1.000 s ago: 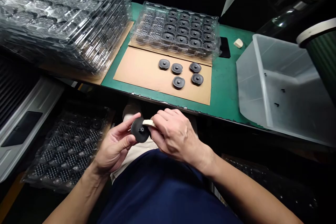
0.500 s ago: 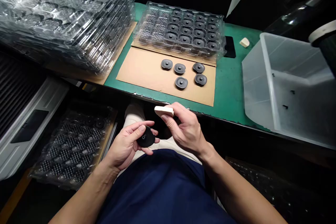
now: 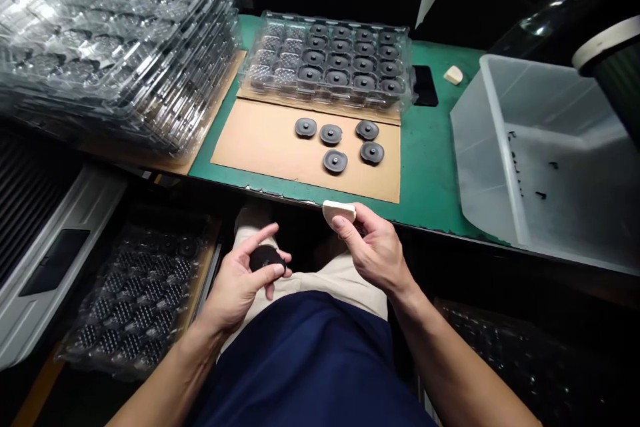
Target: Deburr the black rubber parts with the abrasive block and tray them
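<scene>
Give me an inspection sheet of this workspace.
Surface: green bench top, front edge chipped; cardboard sheet on it.
Job's things: black disc, pale pad; five loose discs on cardboard; clear tray behind, partly filled with discs.
Clutter: flat black object, second pad, bin with dark bits inside.
Hands: left hand holds the black disc, right hand the pale pad.
Cables: nothing seen.
Surroundings: stacked clear trays at left; another tray below bench level.

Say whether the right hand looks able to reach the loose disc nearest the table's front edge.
Probably yes: nothing visible stands between the right hand and that disc, though the white pad it holds may hinder grasping.
</scene>
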Demonstrator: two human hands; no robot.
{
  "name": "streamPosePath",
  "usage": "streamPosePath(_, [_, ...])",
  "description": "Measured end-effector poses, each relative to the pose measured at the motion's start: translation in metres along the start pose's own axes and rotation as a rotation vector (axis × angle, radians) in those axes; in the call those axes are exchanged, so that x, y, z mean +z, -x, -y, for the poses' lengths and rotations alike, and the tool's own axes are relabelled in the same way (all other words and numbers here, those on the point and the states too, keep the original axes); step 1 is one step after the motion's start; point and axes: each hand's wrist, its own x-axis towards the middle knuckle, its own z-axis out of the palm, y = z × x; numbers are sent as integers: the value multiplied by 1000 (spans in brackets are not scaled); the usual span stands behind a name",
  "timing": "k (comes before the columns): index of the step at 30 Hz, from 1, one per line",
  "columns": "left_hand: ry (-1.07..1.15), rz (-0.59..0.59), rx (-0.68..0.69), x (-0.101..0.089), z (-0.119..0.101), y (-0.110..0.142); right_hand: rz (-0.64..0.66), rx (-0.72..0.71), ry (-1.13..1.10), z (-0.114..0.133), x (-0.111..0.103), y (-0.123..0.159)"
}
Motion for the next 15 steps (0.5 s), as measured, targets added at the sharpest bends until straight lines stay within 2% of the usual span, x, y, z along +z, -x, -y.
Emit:
streamPosePath(5, [-28,5,-101,-5,2,-6,-59,35,87,-18,-17,-15])
streamPosePath(9, [-24,-26,-80,-16,-9,-12,-215,88,266,-43,-46,-41])
streamPosePath(12, [-13,-122,-7,-30,-31,-18,-356,84,336,-64,-73,-59])
streamPosePath(15, [-38,-230,126,-46,-69,-24,-432,127,436,-104,-96,-67])
